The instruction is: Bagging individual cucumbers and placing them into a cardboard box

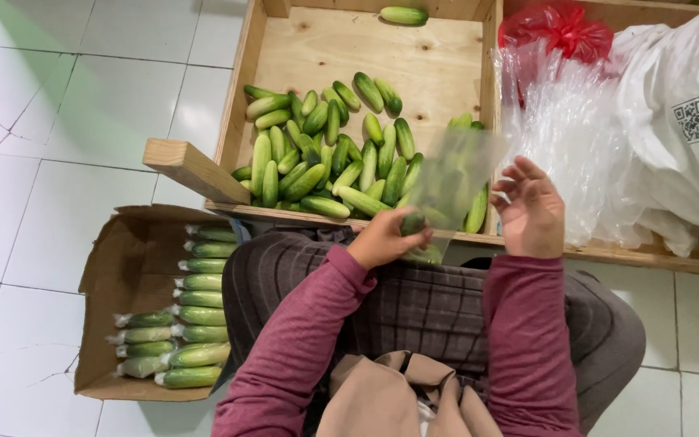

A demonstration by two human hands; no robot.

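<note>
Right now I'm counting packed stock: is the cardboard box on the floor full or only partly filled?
Partly filled. The cardboard box holds wrapped cucumbers along its right side; its left part shows bare cardboard.

Both forearms, in maroon sleeves, reach forward over the lap. The left hand (383, 240) is curled, its fingers closed around something at the fingertips, knuckles turned outward to the left. The right hand (531, 212) is raised a little higher, back toward the camera, its fingers spread loosely and bent, pinching at the tips. The 2 hands are near each other but apart.
</note>
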